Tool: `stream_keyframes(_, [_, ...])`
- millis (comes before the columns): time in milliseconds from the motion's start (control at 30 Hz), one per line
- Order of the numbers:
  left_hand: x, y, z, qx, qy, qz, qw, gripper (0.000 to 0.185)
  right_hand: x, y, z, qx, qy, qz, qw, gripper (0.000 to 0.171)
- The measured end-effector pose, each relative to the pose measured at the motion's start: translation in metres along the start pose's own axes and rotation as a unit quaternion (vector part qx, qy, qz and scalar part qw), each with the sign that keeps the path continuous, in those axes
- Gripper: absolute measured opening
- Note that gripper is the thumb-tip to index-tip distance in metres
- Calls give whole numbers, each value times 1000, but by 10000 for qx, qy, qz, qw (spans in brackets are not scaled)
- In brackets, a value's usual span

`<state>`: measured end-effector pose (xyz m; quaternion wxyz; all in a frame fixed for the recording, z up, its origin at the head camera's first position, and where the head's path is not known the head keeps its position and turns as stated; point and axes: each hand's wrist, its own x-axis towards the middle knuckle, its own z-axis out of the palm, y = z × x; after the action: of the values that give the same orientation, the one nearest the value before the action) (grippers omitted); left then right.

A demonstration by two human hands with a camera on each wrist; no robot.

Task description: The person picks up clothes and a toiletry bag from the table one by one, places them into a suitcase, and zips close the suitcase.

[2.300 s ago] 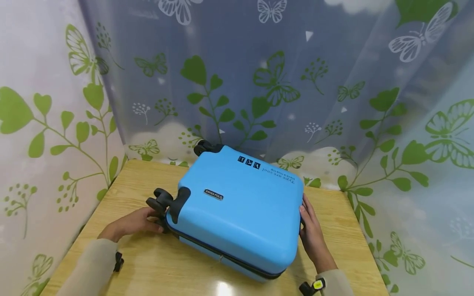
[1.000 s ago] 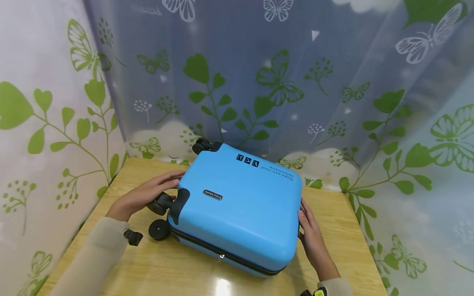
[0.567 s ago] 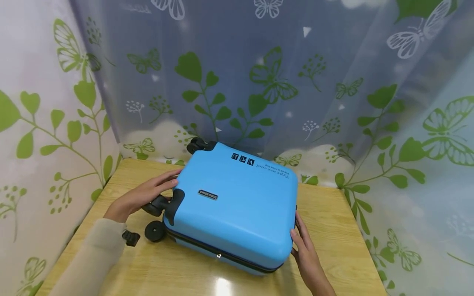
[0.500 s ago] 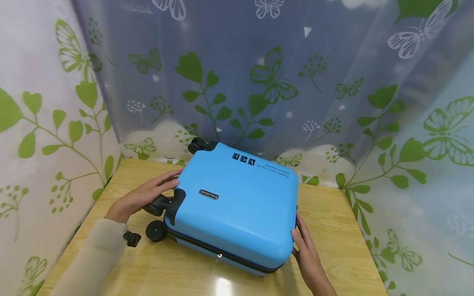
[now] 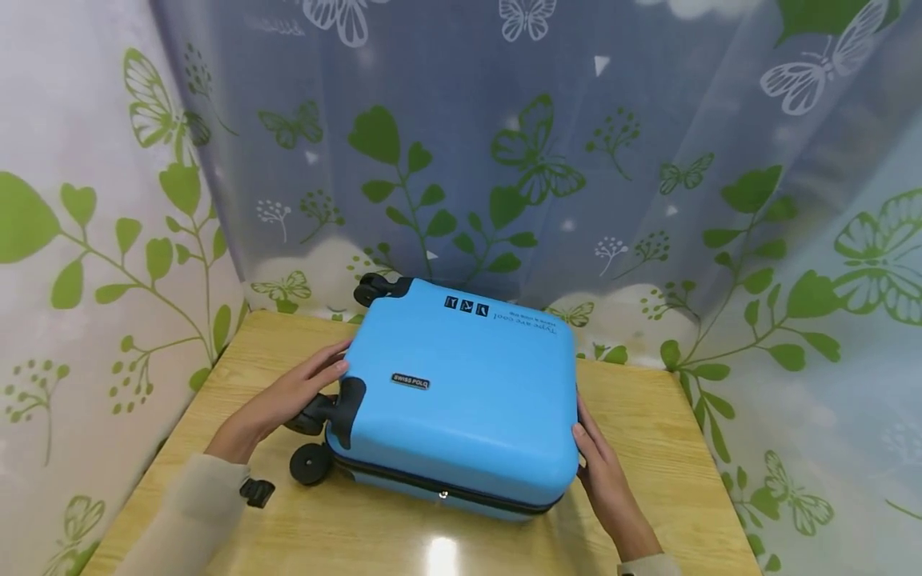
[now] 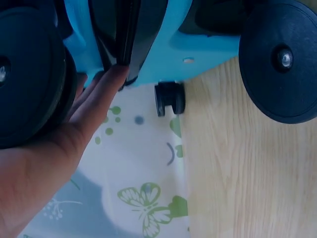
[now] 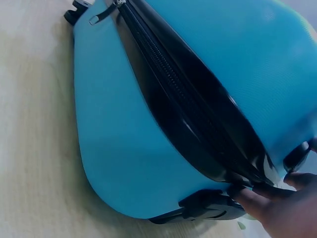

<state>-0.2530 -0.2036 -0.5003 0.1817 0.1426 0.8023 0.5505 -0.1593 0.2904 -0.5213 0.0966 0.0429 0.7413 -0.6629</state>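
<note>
Both hands lie flat against the blue suitcase [image 5: 461, 400]: left hand [image 5: 284, 396] at its wheels [image 5: 311, 462], right hand [image 5: 601, 472] opposite; ungripped, it could slide off the table [image 5: 648, 416]

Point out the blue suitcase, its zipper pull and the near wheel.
blue suitcase [image 5: 468, 392]: head view, middle of the top shell.
zipper pull [image 5: 442, 495]: head view, metal tab on the front zip seam.
near wheel [image 5: 310, 464]: head view, black caster's side face.

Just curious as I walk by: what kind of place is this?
Probably a curtained-off recording corner, not a home: a printed butterfly curtain surrounds a small wooden table bearing one blue suitcase.
</note>
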Motion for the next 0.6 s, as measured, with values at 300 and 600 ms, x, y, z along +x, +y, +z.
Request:
stream_keyframes(300, [-13,5,14,251,417,-109,9988,75,28,-3,-10,-33,-382,-298,9988,64])
stream_keyframes(600, [-19,6,15,545,629,-242,9962,75,39,-14,-12,-38,-329,-58,9994,66])
